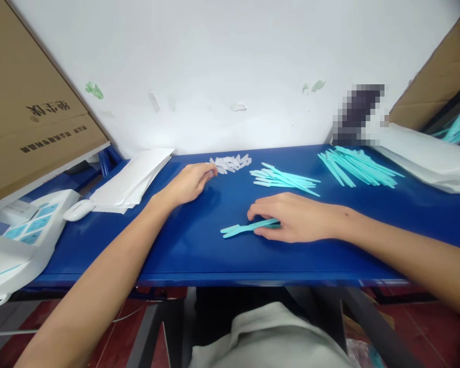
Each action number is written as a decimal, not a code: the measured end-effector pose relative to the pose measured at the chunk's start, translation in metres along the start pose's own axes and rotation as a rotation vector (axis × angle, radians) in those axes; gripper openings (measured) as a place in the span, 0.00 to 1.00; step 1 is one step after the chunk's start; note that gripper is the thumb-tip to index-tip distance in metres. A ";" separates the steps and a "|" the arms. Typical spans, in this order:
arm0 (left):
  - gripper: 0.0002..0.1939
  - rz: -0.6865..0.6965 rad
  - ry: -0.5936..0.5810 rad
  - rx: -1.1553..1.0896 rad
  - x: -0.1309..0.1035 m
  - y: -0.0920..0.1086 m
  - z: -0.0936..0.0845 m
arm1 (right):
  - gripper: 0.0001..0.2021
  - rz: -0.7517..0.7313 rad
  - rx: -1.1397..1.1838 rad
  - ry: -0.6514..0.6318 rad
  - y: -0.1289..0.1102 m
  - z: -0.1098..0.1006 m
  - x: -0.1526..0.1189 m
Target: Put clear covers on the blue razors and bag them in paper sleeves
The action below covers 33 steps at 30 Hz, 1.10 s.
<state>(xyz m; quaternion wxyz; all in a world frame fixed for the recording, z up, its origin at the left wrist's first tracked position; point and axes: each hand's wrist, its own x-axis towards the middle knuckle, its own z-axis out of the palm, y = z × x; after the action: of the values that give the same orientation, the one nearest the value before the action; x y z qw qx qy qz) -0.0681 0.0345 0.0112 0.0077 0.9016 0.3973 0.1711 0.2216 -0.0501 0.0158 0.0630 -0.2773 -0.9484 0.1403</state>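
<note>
My right hand [293,217] pinches turquoise sticks [249,226] over the bench [199,253]. My left hand [191,182] sits curled beside translucent pieces [234,163]; I can't tell its grip.

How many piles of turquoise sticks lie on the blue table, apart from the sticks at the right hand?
2: the smaller pile lies just beyond the right hand; the larger pile lies farther right, beside the white stack. More could be hidden behind that stack.

The cardboard box [30,51] bears upside-down Chinese lettering [48,108], seemingly with a ® mark [34,119].
</note>
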 end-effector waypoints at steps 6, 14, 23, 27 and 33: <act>0.19 -0.034 0.080 -0.018 0.000 0.003 0.002 | 0.10 -0.043 -0.057 0.027 0.001 0.002 0.000; 0.21 -0.057 0.077 -0.069 -0.001 0.011 0.000 | 0.10 0.018 0.111 -0.100 0.006 -0.014 -0.004; 0.22 0.010 -0.046 -0.041 0.001 0.004 0.005 | 0.12 0.173 0.166 -0.165 0.010 -0.020 -0.005; 0.18 0.045 -0.104 -0.040 0.002 0.007 0.005 | 0.11 0.171 0.127 -0.102 0.011 -0.020 -0.004; 0.18 0.081 -0.193 0.037 0.003 0.018 0.001 | 0.10 0.136 0.008 -0.032 0.017 -0.020 -0.003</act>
<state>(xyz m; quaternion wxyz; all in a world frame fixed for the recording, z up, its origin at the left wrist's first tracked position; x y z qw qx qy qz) -0.0529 0.0244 0.0138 0.0222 0.9292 0.3609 0.0762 0.2369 -0.0336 0.0291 0.0393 -0.3388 -0.9276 0.1526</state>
